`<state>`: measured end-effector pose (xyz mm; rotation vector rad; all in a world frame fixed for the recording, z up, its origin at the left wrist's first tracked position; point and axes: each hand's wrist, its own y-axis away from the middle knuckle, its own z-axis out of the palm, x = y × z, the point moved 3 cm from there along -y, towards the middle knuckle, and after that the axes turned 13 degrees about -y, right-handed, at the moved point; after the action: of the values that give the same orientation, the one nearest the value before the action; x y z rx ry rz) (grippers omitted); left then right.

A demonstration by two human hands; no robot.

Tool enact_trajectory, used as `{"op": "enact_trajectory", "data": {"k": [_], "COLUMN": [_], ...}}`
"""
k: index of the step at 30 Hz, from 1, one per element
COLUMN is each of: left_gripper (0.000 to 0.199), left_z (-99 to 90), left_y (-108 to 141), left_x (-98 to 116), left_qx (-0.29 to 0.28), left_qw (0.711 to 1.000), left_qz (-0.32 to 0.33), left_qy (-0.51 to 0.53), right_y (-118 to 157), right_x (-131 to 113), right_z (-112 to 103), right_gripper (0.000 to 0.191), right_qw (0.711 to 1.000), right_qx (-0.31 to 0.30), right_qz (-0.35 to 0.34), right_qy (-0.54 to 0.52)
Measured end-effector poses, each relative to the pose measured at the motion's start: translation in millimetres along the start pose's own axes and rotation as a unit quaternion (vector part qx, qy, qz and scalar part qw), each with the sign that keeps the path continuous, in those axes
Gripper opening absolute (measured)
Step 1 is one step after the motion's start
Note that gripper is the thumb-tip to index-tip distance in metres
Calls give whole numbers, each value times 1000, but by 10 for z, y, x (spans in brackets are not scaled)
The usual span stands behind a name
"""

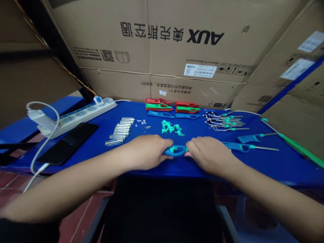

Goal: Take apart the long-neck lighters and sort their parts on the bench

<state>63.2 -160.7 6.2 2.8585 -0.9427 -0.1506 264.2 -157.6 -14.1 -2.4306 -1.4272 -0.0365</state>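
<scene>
My left hand (148, 152) and my right hand (210, 156) meet near the front edge of the blue table (275, 168). Between them they grip a blue lighter handle with teal parts (176, 151). Beside my right hand lie two blue long-nosed lighters with metal nozzles (244, 146), and a green one (301, 151) lies at the far right. Ahead are red, green and blue handle shells (159, 106), teal small parts (170, 128), wired metal rods (225, 121) and clear tubes (118, 131).
A white power strip (78, 116) with a plugged-in charger and cable lies at the left, next to a black phone (68, 143). Large cardboard boxes (177, 44) stand behind the table. A dark chair back (162, 209) sits below its front edge.
</scene>
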Motion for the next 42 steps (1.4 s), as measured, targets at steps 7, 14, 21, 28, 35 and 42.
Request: {"op": "enact_trajectory", "data": {"k": [7, 14, 21, 28, 35, 42], "left_gripper": [14, 32, 30, 38, 48, 41], "left_z": [-135, -163, -101, 229, 200, 173], "left_y": [224, 177, -353, -544, -454, -446], "left_x": [229, 59, 14, 58, -127, -182], "left_qx": [-31, -21, 25, 67, 26, 14], "left_qw": [997, 980, 995, 996, 988, 985], "left_qz": [27, -62, -19, 54, 142, 161], "left_qy": [-59, -190, -91, 15, 57, 56], "right_y": [198, 439, 139, -114, 91, -114], "right_x": [-318, -9, 219, 385, 312, 150], "right_z": [-187, -49, -222, -91, 152, 77], "right_gripper": [40, 25, 60, 33, 25, 29], "right_qw": [999, 983, 994, 975, 969, 982], "right_qx": [33, -88, -1, -76, -95, -84], "right_qz": [28, 162, 94, 16, -23, 34], "right_qy": [-17, 14, -51, -207, -227, -167]}}
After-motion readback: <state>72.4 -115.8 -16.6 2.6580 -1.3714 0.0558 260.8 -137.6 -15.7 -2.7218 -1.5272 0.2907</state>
